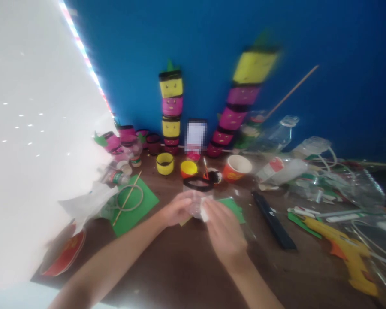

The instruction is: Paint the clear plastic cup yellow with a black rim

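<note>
In the head view my left hand (175, 209) is closed around the left side of a clear plastic cup (193, 196), which looks like a cut bottle piece with a black band around its rim. A small white piece, like folded tissue (204, 209), is pinched in my right hand (227, 234) and lies against the cup's right side. Motion blurs the right fingers. Green paper (233, 209) shows partly behind that hand. Just beyond the cup stand a small yellow and orange cup (188, 168) and a yellow cup with a black rim (165, 164).
A yellow glue gun (347, 249) and a long black box (273, 221) lie right. Clear bottles (283, 133) crowd the back right. Stacked yellow and pink pots (172, 107) stand against the blue wall (206, 51). Green paper (131, 219) and a red container (66, 253) lie left.
</note>
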The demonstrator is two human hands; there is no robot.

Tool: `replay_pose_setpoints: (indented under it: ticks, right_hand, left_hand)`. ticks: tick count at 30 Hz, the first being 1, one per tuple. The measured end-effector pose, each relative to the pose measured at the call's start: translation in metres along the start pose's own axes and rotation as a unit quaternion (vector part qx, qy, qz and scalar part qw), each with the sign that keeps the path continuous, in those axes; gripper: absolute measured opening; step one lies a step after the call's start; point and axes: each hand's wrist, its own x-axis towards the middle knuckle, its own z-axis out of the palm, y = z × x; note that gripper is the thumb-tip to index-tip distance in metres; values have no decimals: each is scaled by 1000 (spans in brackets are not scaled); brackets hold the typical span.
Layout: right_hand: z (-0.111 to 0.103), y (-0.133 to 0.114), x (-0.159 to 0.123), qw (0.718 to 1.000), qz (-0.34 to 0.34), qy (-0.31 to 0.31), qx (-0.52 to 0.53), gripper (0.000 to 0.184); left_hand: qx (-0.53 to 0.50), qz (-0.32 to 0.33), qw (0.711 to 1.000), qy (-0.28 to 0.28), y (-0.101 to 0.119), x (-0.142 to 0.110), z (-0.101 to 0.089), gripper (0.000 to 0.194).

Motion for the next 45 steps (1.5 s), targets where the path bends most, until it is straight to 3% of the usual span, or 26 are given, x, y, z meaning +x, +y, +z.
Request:
replay_pose_setpoints:
  ticks: [9, 45]
  right_hand:
    - [-1, 1, -1, 1000, 4, 0, 7, 53]
    - [0, 2, 1, 1000, 18, 21, 3, 49]
  left_hand:
    - [-18, 4, 1000, -2, -2, 0, -2, 31]
    - [-4, -2, 1000, 23, -3, 0, -2, 33]
